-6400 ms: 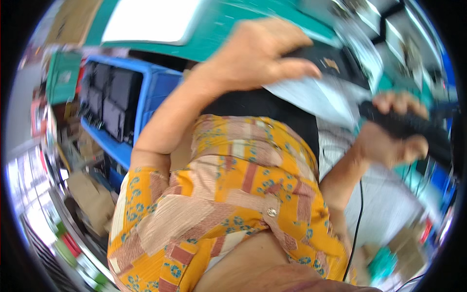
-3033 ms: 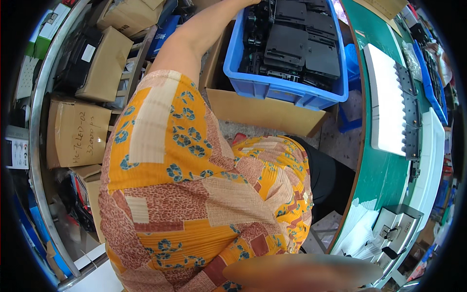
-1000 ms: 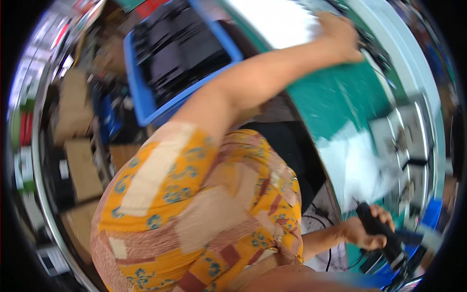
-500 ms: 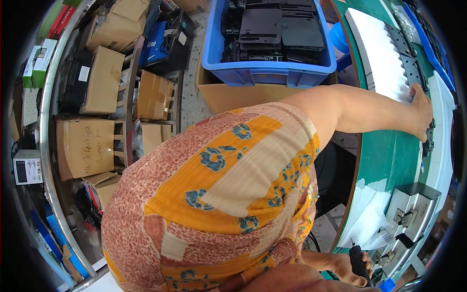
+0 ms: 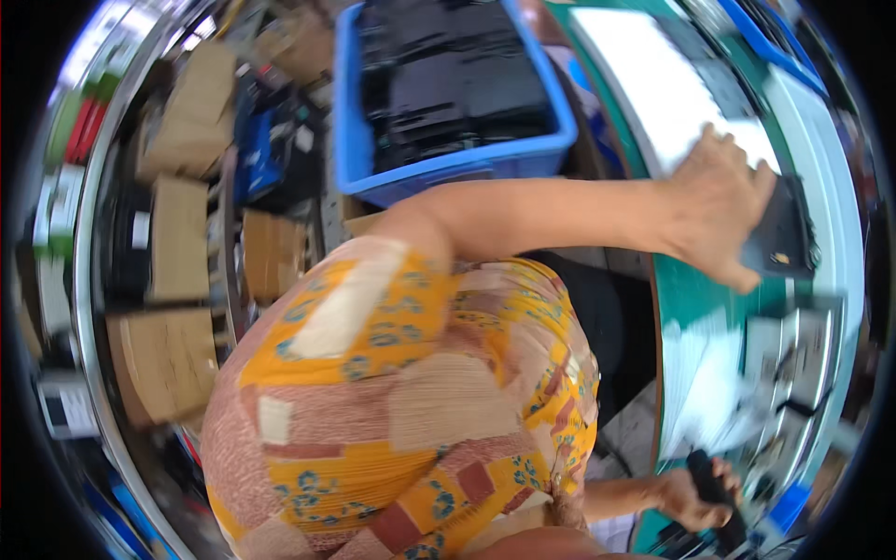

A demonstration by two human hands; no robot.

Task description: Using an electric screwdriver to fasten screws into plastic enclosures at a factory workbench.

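My left hand (image 5: 719,210), blurred by motion, reaches across the green table with fingers spread. It is over the left edge of a black plastic panel (image 5: 787,229); whether it touches the panel I cannot tell. Just beyond the hand lies a white foam sheet (image 5: 630,79), with more black panels (image 5: 714,70) along its right side. Close to my body, my right hand (image 5: 691,499) is closed around a black power screwdriver (image 5: 711,481), whose upper end shows above the fingers. Thin white sheets (image 5: 700,373) lie on the table between my hands.
A blue crate (image 5: 347,103) full of black plastic parts stands left of the green table (image 5: 691,280). A silver metal fixture (image 5: 789,359) is at the table's right side. Cardboard boxes (image 5: 168,359) fill a rack with a metal rail (image 5: 82,280) on the left.
My left hand has moved left and nearer, its fingers now spread. A black panel now shows by it. The whole view has shifted; my right hand still grips the screwdriver.
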